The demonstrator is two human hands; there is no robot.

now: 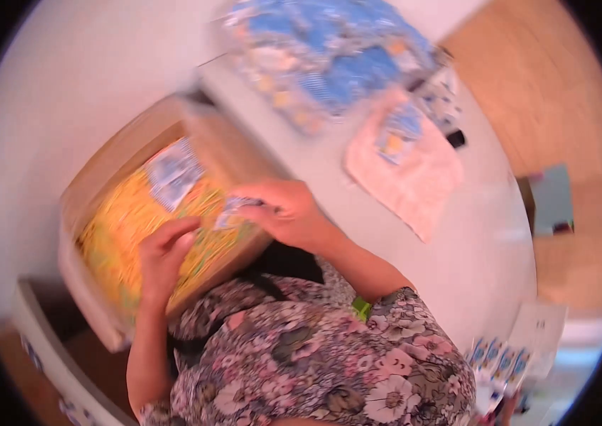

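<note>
My right hand (286,211) is closed on a small printed packet (233,213), pinched between thumb and fingers above the near right side of a cardboard box (226,145). My left hand (162,259) hangs over the same box, fingers loosely bent, with a gap between thumb and forefinger and nothing visible in it. Inside the box lies a mass of thin yellow and green strips (127,220), too blurred to name exactly. On top of them, toward the far side, rests a blue and white striped packet (174,174).
A white table (372,263) curves around to the right. On it sit a large clear bag of blue packets (358,67) and a pink cloth (414,184) bearing a similar packet (400,135). A small black object (456,138) lies beside the cloth.
</note>
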